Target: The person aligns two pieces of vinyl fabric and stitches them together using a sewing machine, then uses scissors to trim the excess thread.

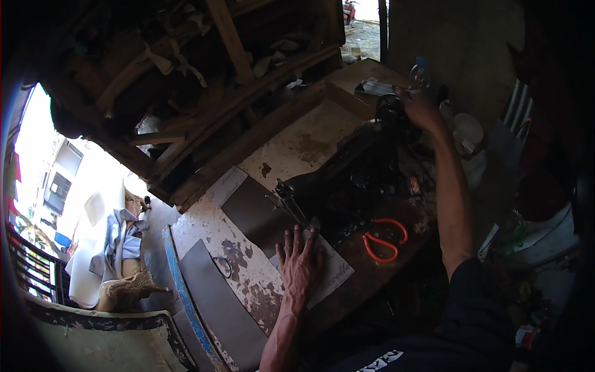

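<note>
A black sewing machine [338,162] stands on a worn table, its needle end over a dark grey-brown sheet [253,208]. Pale strips with handwriting on them, one a white piece [338,276], show at both ends of this sheet. My left hand [300,263] lies flat on the material just in front of the needle, fingers stretched out and somewhat apart. At the far right end of the machine, my right hand [421,108] is closed at the rim of the handwheel [390,111]; its fingertips are partly hidden. Scissors with red-orange handles [385,243] lie right of my left hand.
Another grey sheet [226,304] lies left of my left forearm, beside a small dark ring [222,266]. A blue-painted edge [180,285] borders the tabletop. Behind stands a wooden rack [248,87] with scraps. A clear bottle [420,74] stands beyond my right hand.
</note>
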